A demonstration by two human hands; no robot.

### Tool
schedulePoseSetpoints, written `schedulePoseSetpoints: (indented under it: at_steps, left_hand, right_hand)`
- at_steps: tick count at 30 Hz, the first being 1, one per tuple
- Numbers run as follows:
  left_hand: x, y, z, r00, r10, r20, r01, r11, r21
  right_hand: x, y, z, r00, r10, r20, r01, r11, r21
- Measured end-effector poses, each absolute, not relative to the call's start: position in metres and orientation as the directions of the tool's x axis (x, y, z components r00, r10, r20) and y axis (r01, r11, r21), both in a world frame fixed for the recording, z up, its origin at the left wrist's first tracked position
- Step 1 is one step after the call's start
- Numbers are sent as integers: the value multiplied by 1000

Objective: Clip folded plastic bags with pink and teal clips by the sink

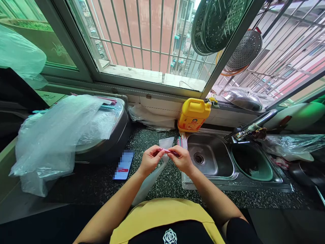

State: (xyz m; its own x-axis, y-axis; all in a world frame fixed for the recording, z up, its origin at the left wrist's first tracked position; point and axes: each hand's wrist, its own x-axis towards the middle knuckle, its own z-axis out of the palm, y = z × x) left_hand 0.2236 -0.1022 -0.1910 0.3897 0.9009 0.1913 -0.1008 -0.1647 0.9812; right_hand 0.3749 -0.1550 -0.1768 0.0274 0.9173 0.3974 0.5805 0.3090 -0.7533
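My left hand [150, 160] and my right hand [181, 159] meet over the dark speckled counter [167, 183]. Between their pinched fingertips is a thin pink stick-like clip [168, 151], each hand gripping one end. A clear plastic bag [149, 179] hangs down from the clip toward my body, its top edge rising just behind the fingers. Both hands are closed in a pinch.
A steel sink [210, 159] lies right of my hands, with a green basin [251, 162] and a tap [254, 127]. A yellow detergent jug [193, 115] stands behind. A card [123, 165] lies left, beside a pot [111, 135] draped with plastic bags [58, 135].
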Motion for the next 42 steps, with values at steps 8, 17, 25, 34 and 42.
schedulePoseSetpoints:
  at_steps: [8,17,25,34,42]
  left_hand:
    - [224,-99,-194,389,897,210,-68,-200,978]
    - [222,-97,-186,432,869,240,18,-274,962]
    - [226,-100,-190,429,863,267,-22,-285,958]
    - [206,-64,-248,575,779,-250,292,90,952]
    - [239,123,-110,347,931,111,752,-348,561]
  right_hand:
    - [373,-154,-181,37,926,376,620,274,-736]
    - [405,-125,-142,-24,887,462,740,327,-588]
    - [416,-78,-112,-350,926,-141,755,190,-627]
    - [473,-47,-95,-19,977,212,808,140,-572]
    - [523,-8,-77,444,798,407,888,-331,-320]
